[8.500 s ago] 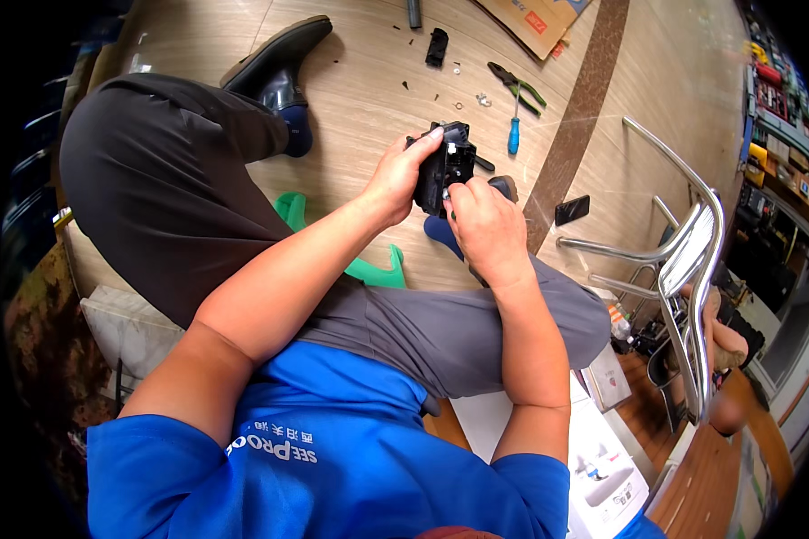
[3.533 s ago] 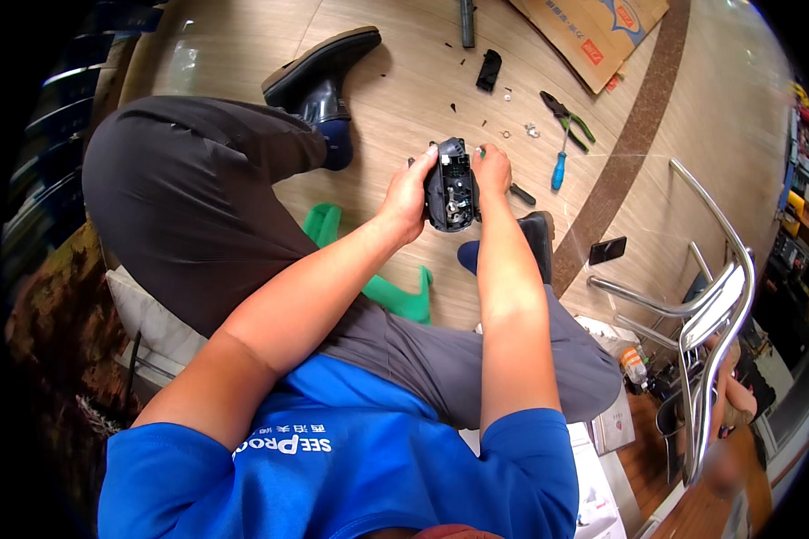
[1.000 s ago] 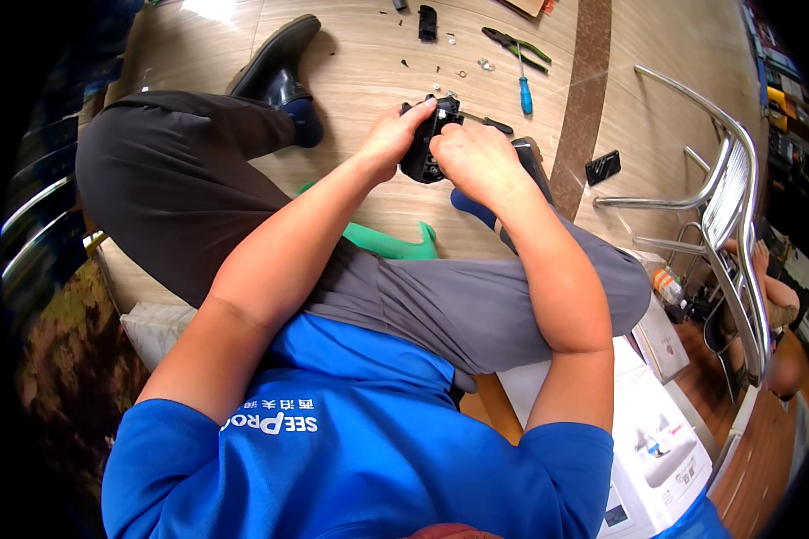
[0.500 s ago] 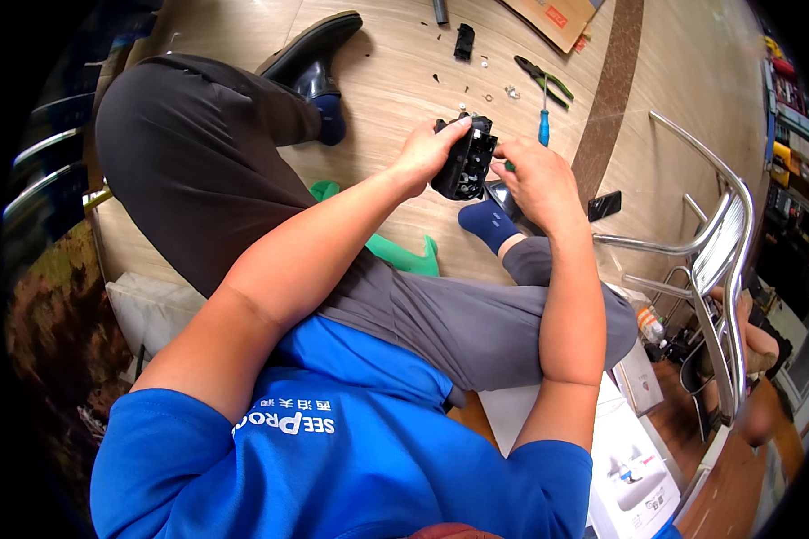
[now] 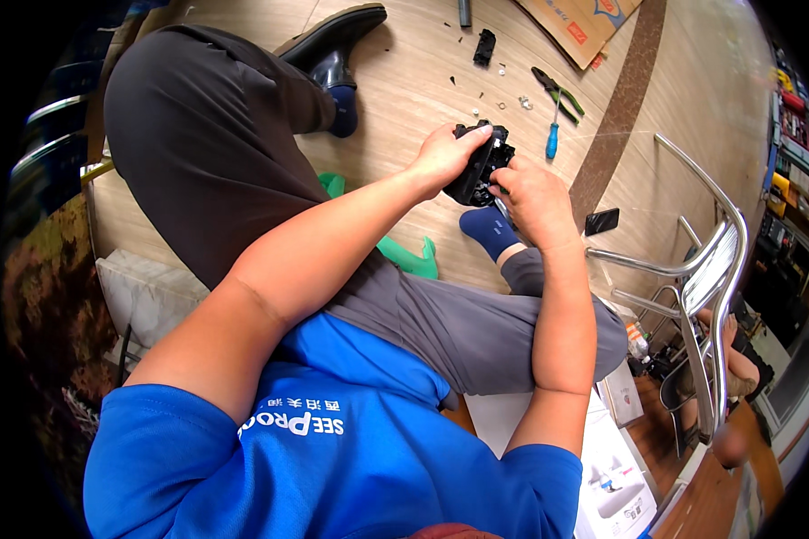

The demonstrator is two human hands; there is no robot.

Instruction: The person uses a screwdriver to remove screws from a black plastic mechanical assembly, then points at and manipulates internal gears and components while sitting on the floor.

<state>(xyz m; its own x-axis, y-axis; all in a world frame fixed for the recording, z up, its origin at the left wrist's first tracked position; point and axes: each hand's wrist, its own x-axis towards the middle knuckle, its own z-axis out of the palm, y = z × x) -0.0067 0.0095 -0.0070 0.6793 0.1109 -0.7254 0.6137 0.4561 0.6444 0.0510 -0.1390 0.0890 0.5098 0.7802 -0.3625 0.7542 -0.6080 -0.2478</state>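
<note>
Black plastic housing [image 5: 476, 180], its open side showing small parts within, is held off the tiled floor [image 5: 404, 117] in front of the seated person; it is the landmark for all that follows. The left hand [image 5: 447, 160] grips its left side, the thumb laid along the top edge and the fingers wrapped out of sight beneath. The right hand [image 5: 537, 202] is at its right side, fingers drawn narrowly together at the open face; whether they pinch a small part or tool cannot be told, as the fingertips hide it.

Beyond the housing lie a black plastic cover [image 5: 484, 48], a scatter of small metal pieces [image 5: 525, 102] and, farther off, the end of a dark rod [image 5: 465, 13]. Beyond it and to its right are a blue-handled screwdriver [image 5: 552, 142] and green-and-black pliers [image 5: 558, 95], the screwdriver's shaft reaching to the pliers. A flat cardboard sheet [image 5: 577, 25] lies farther off in that direction. Right of the housing and somewhat nearer the person is a black smartphone [image 5: 601, 222], with a tubular metal chair [image 5: 726, 242] past it. A green plastic piece [image 5: 411, 259] lies nearer the person, to the housing's left, partly hidden by the left forearm. A dark boot [image 5: 333, 47] stands beyond the housing and well to its left.
</note>
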